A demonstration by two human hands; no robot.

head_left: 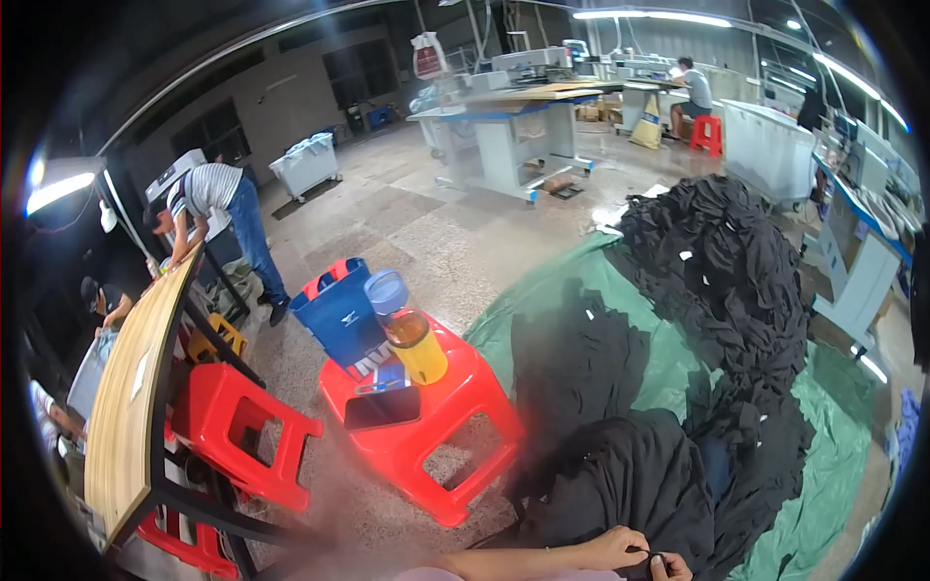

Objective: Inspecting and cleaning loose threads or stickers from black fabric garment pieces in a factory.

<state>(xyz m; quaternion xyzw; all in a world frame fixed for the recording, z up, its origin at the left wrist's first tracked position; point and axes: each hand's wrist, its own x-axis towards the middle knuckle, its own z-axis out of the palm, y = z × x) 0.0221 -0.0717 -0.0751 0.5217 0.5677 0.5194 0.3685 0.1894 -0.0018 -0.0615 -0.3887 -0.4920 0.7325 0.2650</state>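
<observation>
At the lower edge, my left hand (616, 549) is closed in a pinch on dark cloth, part of a black garment (630, 474) bunched in front of me. Close beside it, my right hand (670, 567) also pinches the black cloth, its thumb up; the lower part of that hand is cut off by the frame. More black garments (722, 261) lie heaped beyond, some with small white tags. They rest on a green plastic sheet (833, 455) on the floor.
Left of the garments stands a red stool (484, 387) bearing a phone (383, 408), a bottle of amber drink (418, 353) and a blue bag (339, 312). Another red stool (218, 412) is by a wooden table (126, 416), where people lean. Wheeled bins and machine tables stand farther off.
</observation>
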